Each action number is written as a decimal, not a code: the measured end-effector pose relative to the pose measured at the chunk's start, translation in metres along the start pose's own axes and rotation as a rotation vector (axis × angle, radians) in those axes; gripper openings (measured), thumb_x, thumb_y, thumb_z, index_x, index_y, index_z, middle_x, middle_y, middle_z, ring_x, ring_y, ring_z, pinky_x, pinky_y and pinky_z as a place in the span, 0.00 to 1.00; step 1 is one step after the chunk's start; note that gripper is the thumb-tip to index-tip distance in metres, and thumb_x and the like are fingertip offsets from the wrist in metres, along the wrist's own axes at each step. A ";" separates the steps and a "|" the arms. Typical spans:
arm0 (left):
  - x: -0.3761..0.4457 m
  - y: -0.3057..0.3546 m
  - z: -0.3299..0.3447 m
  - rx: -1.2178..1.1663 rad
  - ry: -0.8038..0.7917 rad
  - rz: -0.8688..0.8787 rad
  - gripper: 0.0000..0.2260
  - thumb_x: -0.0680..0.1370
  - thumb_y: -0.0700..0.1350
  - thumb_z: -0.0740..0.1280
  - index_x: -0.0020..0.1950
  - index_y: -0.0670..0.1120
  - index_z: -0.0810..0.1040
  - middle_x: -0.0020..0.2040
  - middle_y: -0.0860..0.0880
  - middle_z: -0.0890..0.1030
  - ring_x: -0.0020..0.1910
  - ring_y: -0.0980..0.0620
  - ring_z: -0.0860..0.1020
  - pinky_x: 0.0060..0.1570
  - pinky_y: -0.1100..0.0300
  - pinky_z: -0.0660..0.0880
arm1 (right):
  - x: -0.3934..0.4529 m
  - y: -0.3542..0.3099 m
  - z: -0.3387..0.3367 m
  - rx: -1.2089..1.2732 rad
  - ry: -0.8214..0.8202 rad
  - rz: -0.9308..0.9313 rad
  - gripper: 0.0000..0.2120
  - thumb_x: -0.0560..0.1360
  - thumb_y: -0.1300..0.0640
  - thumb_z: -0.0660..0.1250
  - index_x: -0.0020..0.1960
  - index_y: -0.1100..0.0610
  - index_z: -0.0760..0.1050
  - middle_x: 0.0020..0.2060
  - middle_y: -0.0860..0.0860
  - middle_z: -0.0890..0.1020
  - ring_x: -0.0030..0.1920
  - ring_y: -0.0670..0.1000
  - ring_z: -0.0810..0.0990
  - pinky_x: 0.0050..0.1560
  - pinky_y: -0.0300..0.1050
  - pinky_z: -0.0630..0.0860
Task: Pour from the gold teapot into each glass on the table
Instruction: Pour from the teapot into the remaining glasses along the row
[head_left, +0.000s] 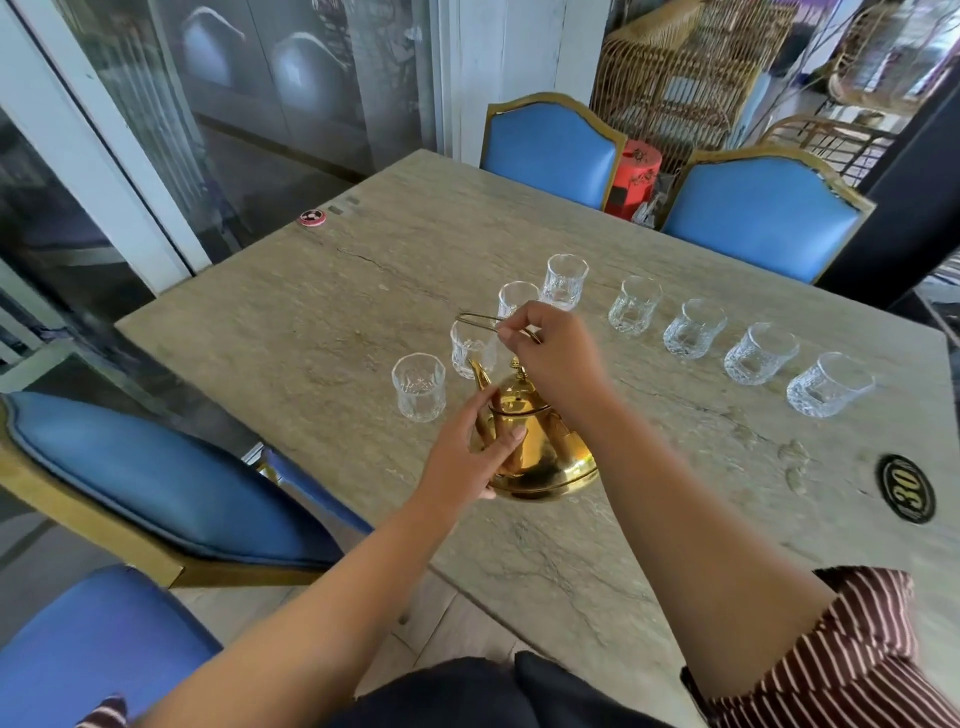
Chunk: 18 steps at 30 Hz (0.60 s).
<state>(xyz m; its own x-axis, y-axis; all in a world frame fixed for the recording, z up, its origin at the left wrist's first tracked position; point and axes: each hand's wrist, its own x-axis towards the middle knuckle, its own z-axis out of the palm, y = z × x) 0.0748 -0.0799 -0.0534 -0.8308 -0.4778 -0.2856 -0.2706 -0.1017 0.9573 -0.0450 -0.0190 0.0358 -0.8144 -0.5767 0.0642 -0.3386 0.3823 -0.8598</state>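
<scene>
A gold teapot (545, 452) sits near the middle of the stone table (597, 545), its spout pointing away toward the left glasses. My right hand (556, 353) is closed around the thin wire handle (475, 320) raised above the lid. My left hand (475, 452) presses against the pot's left side below the spout. Several clear cut glasses stand in an arc beyond the pot, from the nearest left glass (418, 387) through the far glass (565, 280) to the right-end glass (828, 384). All look empty. One glass is partly hidden behind my right hand.
Blue padded chairs stand at the far side (553, 148) (763, 213) and at the left (156, 483). A round black "30" marker (906, 488) lies on the table's right part. A small red disc (311, 217) lies at the far left corner.
</scene>
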 end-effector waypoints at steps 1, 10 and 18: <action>-0.005 -0.001 -0.002 -0.006 0.010 -0.009 0.32 0.70 0.62 0.73 0.72 0.68 0.67 0.76 0.54 0.65 0.71 0.41 0.72 0.48 0.43 0.83 | -0.003 -0.002 0.002 0.008 -0.014 -0.003 0.04 0.76 0.55 0.67 0.43 0.54 0.78 0.45 0.52 0.85 0.47 0.58 0.82 0.49 0.54 0.78; -0.028 -0.003 -0.025 -0.129 0.079 -0.069 0.27 0.75 0.54 0.74 0.72 0.63 0.70 0.74 0.53 0.70 0.69 0.42 0.75 0.50 0.38 0.82 | -0.009 -0.025 0.029 -0.057 -0.105 -0.056 0.05 0.76 0.56 0.67 0.41 0.52 0.77 0.46 0.48 0.84 0.47 0.52 0.81 0.51 0.51 0.78; -0.034 -0.002 -0.031 -0.196 0.077 -0.107 0.26 0.76 0.53 0.72 0.73 0.62 0.69 0.68 0.52 0.74 0.64 0.43 0.78 0.48 0.39 0.83 | -0.003 -0.034 0.043 -0.198 -0.131 -0.082 0.05 0.76 0.54 0.66 0.44 0.53 0.79 0.45 0.49 0.84 0.30 0.45 0.72 0.37 0.44 0.74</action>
<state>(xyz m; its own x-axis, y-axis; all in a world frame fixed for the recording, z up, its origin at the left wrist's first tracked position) 0.1185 -0.0910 -0.0438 -0.7605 -0.5197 -0.3893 -0.2499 -0.3191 0.9142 -0.0112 -0.0614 0.0434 -0.7170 -0.6951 0.0525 -0.4969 0.4568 -0.7379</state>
